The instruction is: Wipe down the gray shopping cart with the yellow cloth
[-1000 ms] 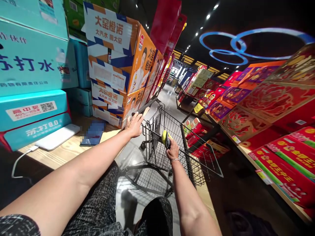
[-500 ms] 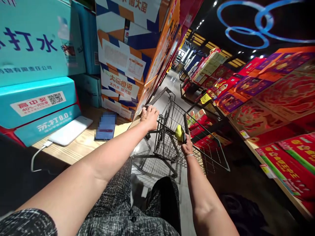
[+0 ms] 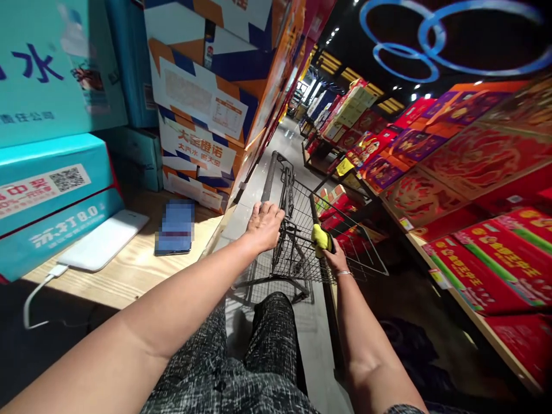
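Observation:
A black wire shopping cart point(image 3: 297, 259) stands tilted in my view, straight ahead of my legs. My left hand point(image 3: 265, 225) is closed over the near end of its dark handlebar point(image 3: 270, 178); the fingertips curl out of sight beneath. Farther right, at the side of the basket, my right hand point(image 3: 337, 257) grips a bunched yellow-green cloth point(image 3: 321, 238). Something dark shows between cloth and fingers, and I cannot make out whether it is part of the cart. A thin bracelet circles the right wrist.
To the left, a wooden shelf point(image 3: 129, 287) bears a phone point(image 3: 176, 227), a white power bank point(image 3: 103, 241) with cable, and turquoise cartons point(image 3: 56, 178). Orange-and-white cartons point(image 3: 202, 144) are stacked beyond. Red gift boxes point(image 3: 487, 264) line the right display. A tiled aisle point(image 3: 284, 135) runs ahead.
My view has shifted, so shelf and boxes sit further left. The left hand stays on the handlebar, which now shows more. The yellow-green cloth, still in my right hand, has moved slightly right.

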`<state>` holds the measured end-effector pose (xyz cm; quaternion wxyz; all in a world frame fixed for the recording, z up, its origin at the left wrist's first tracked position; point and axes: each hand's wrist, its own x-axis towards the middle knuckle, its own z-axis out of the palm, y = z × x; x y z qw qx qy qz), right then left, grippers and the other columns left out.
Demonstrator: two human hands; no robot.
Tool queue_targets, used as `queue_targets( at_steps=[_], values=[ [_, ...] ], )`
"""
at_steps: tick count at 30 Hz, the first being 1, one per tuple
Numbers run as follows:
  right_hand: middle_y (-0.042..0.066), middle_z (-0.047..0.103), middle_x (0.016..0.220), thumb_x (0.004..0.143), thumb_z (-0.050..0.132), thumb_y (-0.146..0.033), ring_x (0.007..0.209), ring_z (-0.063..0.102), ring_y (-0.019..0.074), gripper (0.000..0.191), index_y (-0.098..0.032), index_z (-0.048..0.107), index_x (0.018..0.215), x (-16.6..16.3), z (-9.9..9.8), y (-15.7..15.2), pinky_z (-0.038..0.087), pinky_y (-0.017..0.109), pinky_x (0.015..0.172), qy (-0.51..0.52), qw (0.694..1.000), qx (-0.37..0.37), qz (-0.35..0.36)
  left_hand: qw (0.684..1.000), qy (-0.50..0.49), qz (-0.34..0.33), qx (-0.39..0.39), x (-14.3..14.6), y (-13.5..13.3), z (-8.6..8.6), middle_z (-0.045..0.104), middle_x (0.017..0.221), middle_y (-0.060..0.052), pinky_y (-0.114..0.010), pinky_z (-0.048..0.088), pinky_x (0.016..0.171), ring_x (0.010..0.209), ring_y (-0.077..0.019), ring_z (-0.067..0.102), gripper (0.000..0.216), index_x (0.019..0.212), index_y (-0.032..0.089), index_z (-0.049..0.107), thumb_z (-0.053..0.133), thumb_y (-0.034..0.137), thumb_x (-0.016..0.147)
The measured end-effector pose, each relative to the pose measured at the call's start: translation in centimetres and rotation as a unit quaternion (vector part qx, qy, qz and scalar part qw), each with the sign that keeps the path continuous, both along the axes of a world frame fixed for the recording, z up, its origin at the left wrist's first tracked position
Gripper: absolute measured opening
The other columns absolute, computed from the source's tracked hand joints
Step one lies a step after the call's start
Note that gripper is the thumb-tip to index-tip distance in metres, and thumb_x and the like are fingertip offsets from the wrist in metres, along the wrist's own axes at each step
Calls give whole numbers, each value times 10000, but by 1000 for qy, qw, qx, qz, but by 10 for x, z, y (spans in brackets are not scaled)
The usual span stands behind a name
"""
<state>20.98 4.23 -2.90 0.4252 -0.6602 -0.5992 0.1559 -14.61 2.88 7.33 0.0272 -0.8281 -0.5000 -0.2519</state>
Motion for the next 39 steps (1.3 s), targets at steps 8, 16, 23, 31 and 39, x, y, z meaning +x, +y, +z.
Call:
queue_targets(
  at_steps=[8, 16, 23, 31, 39],
  values=[
    [104, 725, 963, 541, 750, -591, 871, 656, 251, 706, -121, 663, 1061, -12, 12, -3, 535, 425, 842, 145, 988, -26, -45, 999, -35, -12, 2, -3, -8, -7, 545, 1303, -96, -489, 192, 1165, 1300, -290, 378, 460, 1246, 216, 543, 669, 287, 809],
    [89, 722, 848, 684, 676, -655, 780, 664, 252, 554, -159, 687, 931, -41, 21, -27, 564, 387, 712, 142, 988, -48, 35, 999, -47, 18, 13, -32, -11, -13, 492, 1443, -63, -489, 198, 1199, 1446, -281, 272, 477, 1311, 256, 545, 631, 282, 842],
    [104, 627, 1267, 802, 659, -408, 1154, 614, 258, 569, -215, 570, 1330, -96, 61, -55, 502, 473, 1018, 71, 986, 77, 133, 996, -65, 2, 61, -46, -28, -27, 363, 1553, -75, -498, 227, 1218, 1492, -299, 182, 659, 1459, 227, 412, 598, 228, 827],
    [15, 578, 1377, 947, 537, -182, 1386, 389, 124, 279, -207, 669, 1192, -238, 73, -58, 353, 353, 1150, -268, 896, 238, 262, 982, -173, -35, 71, -70, -24, -41, 423, 1512, -93, -364, 386, 1160, 1386, -220, 418, 852, 1577, 182, -9, 446, 124, 859],
    [-88, 522, 1450, 974, 486, -179, 1466, 271, 227, 456, -483, 573, 1303, -189, 29, -57, 204, 506, 1179, -408, 859, 154, 270, 989, -122, -57, 66, -79, -15, -41, 515, 1434, -53, -403, 342, 1184, 1383, -189, 411, 767, 1480, 217, 365, 423, 18, 741]
  ],
)
